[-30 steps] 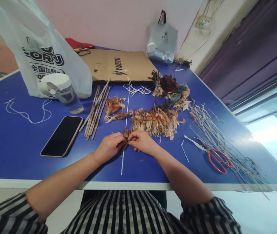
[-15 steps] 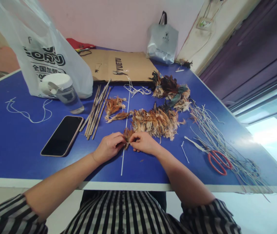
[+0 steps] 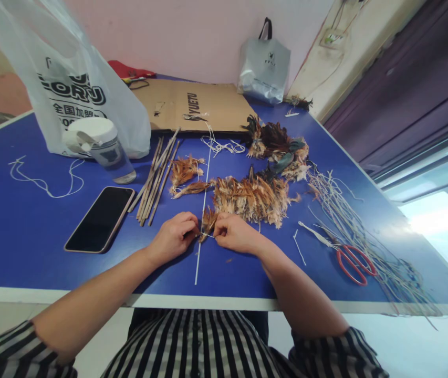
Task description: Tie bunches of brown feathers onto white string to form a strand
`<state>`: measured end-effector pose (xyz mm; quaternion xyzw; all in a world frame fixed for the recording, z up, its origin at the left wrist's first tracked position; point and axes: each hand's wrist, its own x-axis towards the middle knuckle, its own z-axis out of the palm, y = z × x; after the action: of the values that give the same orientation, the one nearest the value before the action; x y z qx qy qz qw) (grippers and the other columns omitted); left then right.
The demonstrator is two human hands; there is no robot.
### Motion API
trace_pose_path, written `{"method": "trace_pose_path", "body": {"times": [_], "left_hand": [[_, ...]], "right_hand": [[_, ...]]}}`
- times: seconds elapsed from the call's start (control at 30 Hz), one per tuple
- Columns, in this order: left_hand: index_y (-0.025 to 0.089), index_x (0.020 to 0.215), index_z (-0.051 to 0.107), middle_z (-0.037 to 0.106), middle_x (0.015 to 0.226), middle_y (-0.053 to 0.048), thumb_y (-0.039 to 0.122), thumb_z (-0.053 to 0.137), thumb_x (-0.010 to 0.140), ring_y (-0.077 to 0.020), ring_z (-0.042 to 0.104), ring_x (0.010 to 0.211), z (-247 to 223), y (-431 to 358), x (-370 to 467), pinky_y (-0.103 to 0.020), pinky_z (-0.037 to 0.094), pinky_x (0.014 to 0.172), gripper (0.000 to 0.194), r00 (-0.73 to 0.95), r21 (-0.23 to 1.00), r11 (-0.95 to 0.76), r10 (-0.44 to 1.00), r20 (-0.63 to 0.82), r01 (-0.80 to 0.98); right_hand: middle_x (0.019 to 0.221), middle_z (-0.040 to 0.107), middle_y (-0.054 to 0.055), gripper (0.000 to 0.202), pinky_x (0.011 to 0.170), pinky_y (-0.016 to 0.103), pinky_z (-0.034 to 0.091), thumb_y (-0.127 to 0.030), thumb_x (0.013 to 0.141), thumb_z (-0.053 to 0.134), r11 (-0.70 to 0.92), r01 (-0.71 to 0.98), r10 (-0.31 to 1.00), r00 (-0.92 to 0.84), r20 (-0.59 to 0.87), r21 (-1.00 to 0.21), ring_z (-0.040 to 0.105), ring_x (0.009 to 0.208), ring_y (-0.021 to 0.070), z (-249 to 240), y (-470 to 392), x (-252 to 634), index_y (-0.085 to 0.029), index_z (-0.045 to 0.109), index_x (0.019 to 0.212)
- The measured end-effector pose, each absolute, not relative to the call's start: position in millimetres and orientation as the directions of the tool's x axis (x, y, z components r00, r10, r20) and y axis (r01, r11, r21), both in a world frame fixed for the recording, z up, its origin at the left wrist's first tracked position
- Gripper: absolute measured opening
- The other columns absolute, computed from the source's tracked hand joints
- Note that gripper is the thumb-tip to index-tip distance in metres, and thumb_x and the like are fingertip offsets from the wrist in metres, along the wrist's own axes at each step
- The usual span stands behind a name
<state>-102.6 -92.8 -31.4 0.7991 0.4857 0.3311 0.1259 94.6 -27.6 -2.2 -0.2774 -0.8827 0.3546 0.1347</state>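
Observation:
A small bundle of brown feathers point(image 3: 208, 219) lies between my two hands, with a thin white string point(image 3: 208, 234) across its lower end. My right hand point(image 3: 236, 233) is closed in a pinch on one end of the string, just right of the bundle. On the left side, my left hand point(image 3: 176, 234) is also pinched closed by the string's other end; its fingertips are partly hidden. Just beyond my right hand lies a thick row of tan and brown feather bundles point(image 3: 249, 199). Loose reddish-brown feather bundles point(image 3: 184, 170) rest further left.
Thin sticks point(image 3: 156, 181), a phone point(image 3: 100, 219) and a lidded plastic cup point(image 3: 109, 152) are on the left of the blue table point(image 3: 160, 283). Red-handled scissors point(image 3: 355, 264) and many loose strings point(image 3: 342, 210) lie right. Flat cardboard point(image 3: 224, 107) sits behind.
My hands have drawn slightly apart, the left one leftward and the right one rightward. More of the feather bundle and the string across it now shows.

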Motion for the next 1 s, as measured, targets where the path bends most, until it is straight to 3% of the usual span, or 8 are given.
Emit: {"method": "trace_pose_path", "body": {"times": [0.57, 0.63, 0.7, 0.77, 0.87, 1.0], "left_hand": [[0.017, 0.065, 0.054, 0.057, 0.078, -0.003, 0.002, 0.050, 0.072, -0.0138, 0.053, 0.077, -31.1, -91.5, -103.9, -0.027, 0.042, 0.072, 0.017, 0.273, 0.618, -0.479, 0.874, 0.402, 0.624], [0.017, 0.066, 0.054, 0.058, 0.077, -0.003, 0.004, 0.051, 0.072, -0.0140, 0.054, 0.077, -30.7, -90.3, -105.5, -0.027, 0.043, 0.071, 0.015, 0.239, 0.636, -0.464, 0.880, 0.411, 0.616], [0.017, 0.068, 0.056, 0.060, 0.078, -0.004, 0.008, 0.053, 0.075, -0.0142, 0.056, 0.077, -28.5, -89.9, -106.7, -0.028, 0.044, 0.072, 0.011, 0.171, 0.671, -0.433, 0.891, 0.421, 0.602], [0.017, 0.072, 0.056, 0.063, 0.080, -0.004, 0.012, 0.052, 0.077, -0.0140, 0.059, 0.078, -25.3, -91.4, -106.4, -0.028, 0.045, 0.074, 0.008, 0.082, 0.711, -0.399, 0.896, 0.436, 0.579], [0.017, 0.079, 0.057, 0.065, 0.084, -0.004, 0.013, 0.052, 0.079, -0.0135, 0.061, 0.080, -22.0, -97.1, -101.9, -0.027, 0.047, 0.075, 0.007, 0.031, 0.712, -0.413, 0.875, 0.482, 0.568], [0.018, 0.081, 0.058, 0.066, 0.085, -0.004, 0.011, 0.053, 0.078, -0.0132, 0.061, 0.082, -22.6, -104.9, -92.4, -0.027, 0.047, 0.076, 0.010, 0.154, 0.619, -0.530, 0.817, 0.556, 0.580]], "right_hand": [[0.068, 0.054, 0.001, 0.016, 0.064, 0.022, 0.040, 0.000, 0.061, 0.051, 0.615, 0.407, 0.590, -0.806, 0.052, -0.676, 0.051, 0.068, 0.0109, -4.8, -28.0, 95.8, -0.014, 0.059, 0.057], [0.068, 0.056, 0.001, 0.012, 0.062, 0.022, 0.042, -0.004, 0.064, 0.054, 0.514, 0.434, 0.628, -0.778, -0.021, -0.740, 0.053, 0.064, 0.0101, -2.3, -28.6, 97.1, -0.013, 0.061, 0.062], [0.066, 0.057, 0.001, 0.008, 0.055, 0.022, 0.044, -0.015, 0.068, 0.060, 0.312, 0.470, 0.657, -0.735, -0.170, -0.826, 0.054, 0.056, 0.0094, 1.7, -28.8, 99.1, -0.013, 0.063, 0.075], [0.060, 0.058, 0.000, 0.022, 0.048, 0.021, 0.046, -0.029, 0.070, 0.063, 0.102, 0.486, 0.650, -0.693, -0.312, -0.868, 0.055, 0.050, 0.0097, 6.0, -28.9, 100.1, -0.013, 0.062, 0.085], [0.052, 0.056, 0.000, 0.034, 0.042, 0.020, 0.046, -0.045, 0.073, 0.059, -0.086, 0.454, 0.619, -0.673, -0.405, -0.887, 0.055, 0.044, 0.0099, 8.8, -29.7, 97.2, -0.012, 0.060, 0.076], [0.062, 0.061, 0.003, 0.039, 0.038, 0.018, 0.045, -0.049, 0.071, 0.059, -0.278, 0.329, 0.552, -0.714, -0.430, -0.902, 0.056, 0.043, 0.0086, 0.9, -32.4, 87.6, -0.010, 0.058, 0.070]]}}
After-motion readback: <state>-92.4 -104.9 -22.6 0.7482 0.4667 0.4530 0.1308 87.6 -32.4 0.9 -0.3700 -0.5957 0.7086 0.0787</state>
